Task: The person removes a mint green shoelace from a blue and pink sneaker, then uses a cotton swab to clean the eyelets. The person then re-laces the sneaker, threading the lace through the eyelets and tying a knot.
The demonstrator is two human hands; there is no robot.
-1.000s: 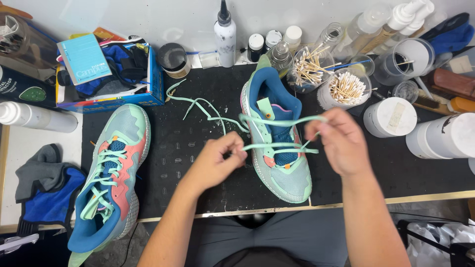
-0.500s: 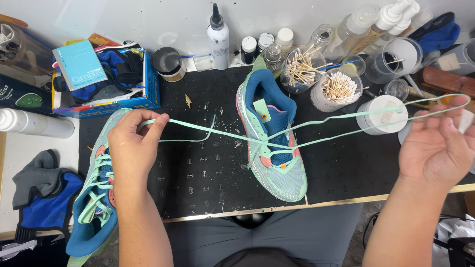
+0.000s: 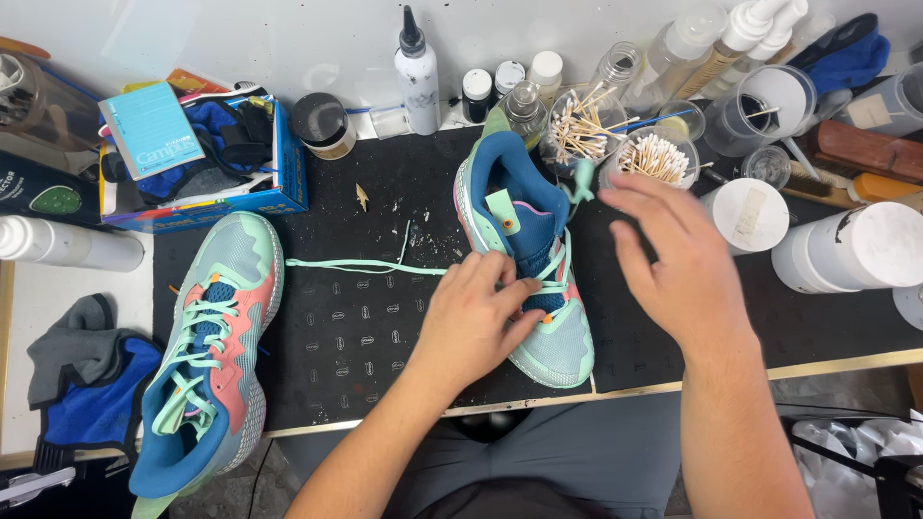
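A mint, blue and coral sneaker (image 3: 562,346) stands toe-toward-me on the black mat (image 3: 356,336). My left hand (image 3: 471,322) grips its forefoot, fingertips pressed on the lace crossings. One end of the mint lace (image 3: 365,266) trails left from that hand and lies flat on the mat. The other lace end (image 3: 580,180) curls up beside the shoe's collar, just left of my right hand (image 3: 673,259). That hand hovers over the shoe's right side with fingers spread, holding nothing. A matching laced sneaker (image 3: 207,356) lies at the mat's left edge.
Along the back stand a squeeze bottle (image 3: 417,72), small jars, cups of cotton swabs (image 3: 654,159) and spray bottles. White tubs (image 3: 856,250) sit at right. A blue box with cloths and a notebook (image 3: 192,154) is at back left, with grey and blue rags (image 3: 82,375) at left.
Both hands let go of the stretched lace ends and came back to the shoe. The left lace end now lies on the mat, and my left hand grips the shoe.
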